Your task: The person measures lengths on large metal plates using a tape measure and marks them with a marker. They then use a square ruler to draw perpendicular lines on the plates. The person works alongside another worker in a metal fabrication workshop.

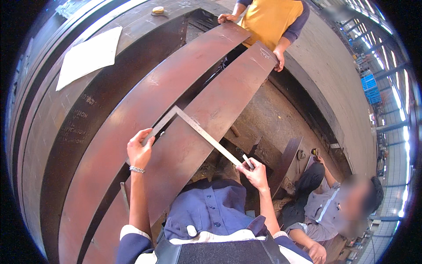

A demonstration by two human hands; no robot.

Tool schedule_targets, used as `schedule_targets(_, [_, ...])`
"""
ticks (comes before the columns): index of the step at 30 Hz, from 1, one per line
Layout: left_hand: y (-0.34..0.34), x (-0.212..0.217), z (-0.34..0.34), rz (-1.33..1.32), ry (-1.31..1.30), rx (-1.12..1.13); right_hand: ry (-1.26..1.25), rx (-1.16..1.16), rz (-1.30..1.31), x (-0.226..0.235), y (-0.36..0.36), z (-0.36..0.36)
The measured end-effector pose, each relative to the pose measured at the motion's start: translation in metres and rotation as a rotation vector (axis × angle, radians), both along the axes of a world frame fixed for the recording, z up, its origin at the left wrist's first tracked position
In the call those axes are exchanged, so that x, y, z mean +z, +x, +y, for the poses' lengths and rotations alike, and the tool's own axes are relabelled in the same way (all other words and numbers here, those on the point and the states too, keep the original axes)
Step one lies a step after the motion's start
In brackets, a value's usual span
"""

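A steel square (206, 135) lies with its corner near the long edge of the nearer rust-brown steel plate (228, 94); its longer arm crosses that plate. My left hand (140, 147), with a chain bracelet at the wrist, is closed on the square's shorter arm. At the near edge of the plate, my right hand (255, 173) is closed around the end of the longer arm. A short white stick (248, 161), possibly chalk, pokes up from its fingers. Beyond a narrow gap runs a second curved steel plate (158, 88).
A person in a yellow and navy top (272, 20) stands at the far end, hands on both plates. At right, a crouching person (325, 207) holds a tape measure (315, 152). White paper (90, 55) and a yellow round object (158, 10) lie on steel at the left.
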State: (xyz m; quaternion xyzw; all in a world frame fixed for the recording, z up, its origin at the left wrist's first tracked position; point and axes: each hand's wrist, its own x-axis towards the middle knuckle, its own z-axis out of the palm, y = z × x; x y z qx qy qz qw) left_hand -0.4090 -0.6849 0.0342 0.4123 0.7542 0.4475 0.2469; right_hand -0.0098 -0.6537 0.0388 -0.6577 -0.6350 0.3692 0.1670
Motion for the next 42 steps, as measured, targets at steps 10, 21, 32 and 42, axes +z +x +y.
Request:
schedule_targets(10, [0.0,0.138,-0.052,-0.882,0.423,-0.471,1.006,0.123,0.196,0.091,-0.049,0.135])
schedule_targets(21, [0.076,0.136,-0.071,-0.063,0.336,-0.561,0.273,0.122,0.793,0.136,-0.136,0.076])
schedule_targets(32, [0.128,0.024,-0.074,0.17,-0.052,-0.548,-0.135,0.053,0.736,-0.016,-0.082,0.036])
schedule_targets(42, [0.183,0.009,-0.076,0.375,-0.347,-0.352,-0.207,0.017,0.777,-0.081,-0.053,0.033])
